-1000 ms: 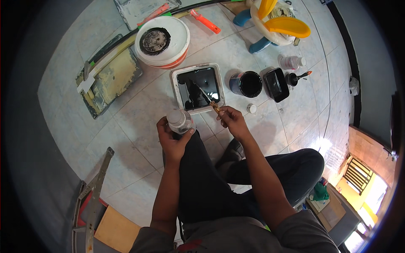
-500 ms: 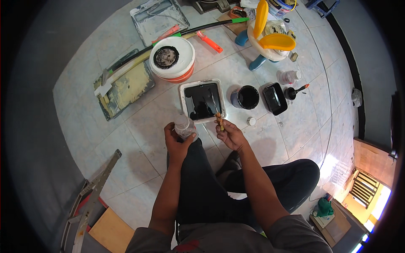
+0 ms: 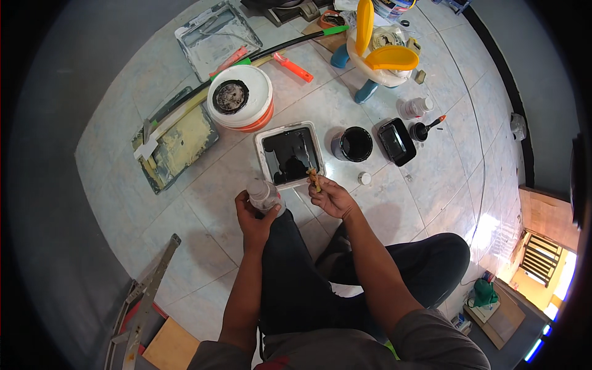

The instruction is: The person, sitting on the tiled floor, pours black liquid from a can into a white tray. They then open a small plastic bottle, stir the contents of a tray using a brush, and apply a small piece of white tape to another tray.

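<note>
My left hand (image 3: 253,223) is wrapped round a clear plastic bottle (image 3: 263,193) with a whitish neck, just above my left knee. In my right hand (image 3: 333,198) I grip a thin tool (image 3: 314,180) with a worn yellow-brown handle; its exact kind is unclear. The slim shaft points away from me over a square, white-rimmed tray (image 3: 259,161) of glossy black liquid that looks like paint. Whether its tip touches the liquid, I cannot tell. A small white cap (image 3: 364,179) lies on the tiles right of this hand.
Right of the tray stand a tin of black paint (image 3: 356,144), a black tub (image 3: 396,142), a paintbrush (image 3: 436,121) on a small pot and another bottle (image 3: 415,108). Beyond are a lidded bucket (image 3: 259,80), roller trays and a yellow-backed child's chair (image 3: 393,58). A ladder (image 3: 151,296) stands left.
The view has shifted slightly, so the floor items sit a little further left. Both hands keep their grips on the bottle and the thin tool, near the tray's front edge.
</note>
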A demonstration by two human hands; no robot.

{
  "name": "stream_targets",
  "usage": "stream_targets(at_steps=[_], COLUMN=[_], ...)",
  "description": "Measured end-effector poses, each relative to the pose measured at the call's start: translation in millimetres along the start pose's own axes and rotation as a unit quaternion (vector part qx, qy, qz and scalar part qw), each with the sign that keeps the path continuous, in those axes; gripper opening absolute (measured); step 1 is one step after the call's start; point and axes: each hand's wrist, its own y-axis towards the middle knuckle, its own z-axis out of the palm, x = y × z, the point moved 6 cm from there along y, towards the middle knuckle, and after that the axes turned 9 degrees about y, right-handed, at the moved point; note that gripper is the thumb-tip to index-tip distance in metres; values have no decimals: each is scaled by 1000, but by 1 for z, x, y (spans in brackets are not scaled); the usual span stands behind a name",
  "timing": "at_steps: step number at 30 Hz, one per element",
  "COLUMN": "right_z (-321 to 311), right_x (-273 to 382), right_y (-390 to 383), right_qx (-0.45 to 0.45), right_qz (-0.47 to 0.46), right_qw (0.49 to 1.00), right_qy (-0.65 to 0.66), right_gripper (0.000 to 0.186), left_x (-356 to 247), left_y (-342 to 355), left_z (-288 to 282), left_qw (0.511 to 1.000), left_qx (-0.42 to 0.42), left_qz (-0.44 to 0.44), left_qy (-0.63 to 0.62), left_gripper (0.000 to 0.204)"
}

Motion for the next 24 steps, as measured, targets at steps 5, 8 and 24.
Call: stream_targets(at_steps=[5, 8, 24], right_z=[-18, -27, -41], right_x=[-7, -9, 99], right_y=[-6, -15, -103], right_qx=[-77, -111, -103], right_qz=[7, 8, -286], right_qw=[997, 993, 952], right_qy=[-22, -29, 48], right_gripper=[34, 32, 35], left_x=[3, 6, 7], left_y=[2, 1, -4], left_z=[-3, 2, 22], left_qw=[1000, 1000, 998], left_qx=[0, 11, 59], left_qz=[9, -2, 3], left_qy=[-2, 1, 8], left_gripper=[82, 83, 90])
